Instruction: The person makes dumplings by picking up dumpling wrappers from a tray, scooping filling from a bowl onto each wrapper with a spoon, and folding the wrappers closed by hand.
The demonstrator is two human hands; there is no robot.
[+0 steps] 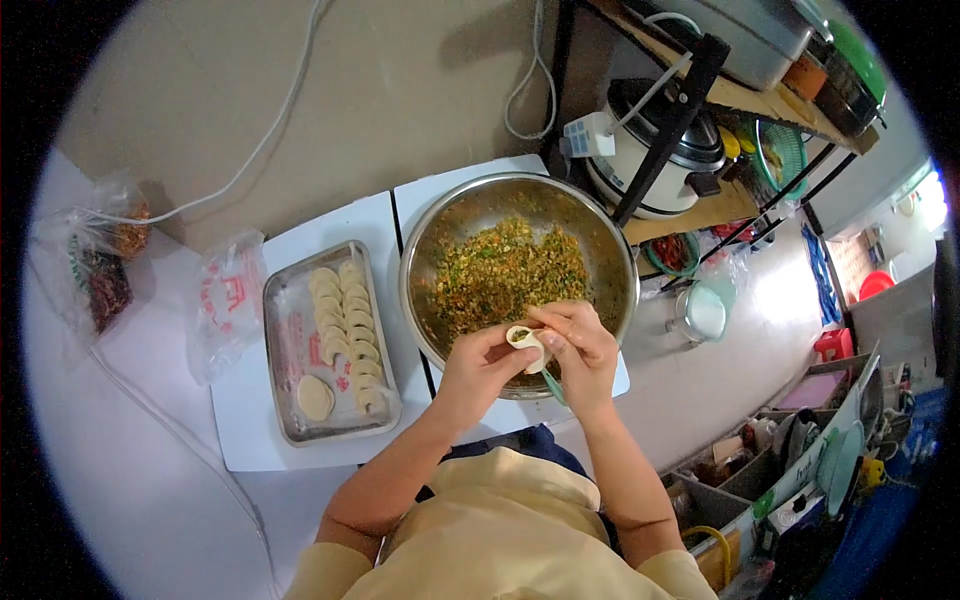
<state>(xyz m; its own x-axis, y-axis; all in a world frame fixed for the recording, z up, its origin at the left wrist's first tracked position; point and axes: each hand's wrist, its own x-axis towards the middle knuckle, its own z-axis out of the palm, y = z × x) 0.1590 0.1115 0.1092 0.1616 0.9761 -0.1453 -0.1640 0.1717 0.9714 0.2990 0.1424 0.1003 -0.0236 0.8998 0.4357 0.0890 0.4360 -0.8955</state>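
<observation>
Above the near edge of a large steel bowl [611, 262], both hands hold a dumpling wrapper [530, 350] folded round some filling, its top still gaping. My left hand [476, 372] pinches the wrapper from the left. My right hand [580, 350] grips its other side, fingers closed, and a pale green utensil handle [553, 387] sticks out below that palm. Chopped green and orange filling [510, 270] covers the bowl's bottom. Left of the bowl lies a metal tray [288, 412] with two rows of folded dumplings [360, 320] and a small stack of round wrappers [315, 398].
A white table [240, 435] carries tray and bowl against the wall. Plastic bags [225, 310] lie at the left. To the right stands a shelf rack [690, 110] with a rice cooker [655, 150]. Bins of household items [800, 450] stand lower right.
</observation>
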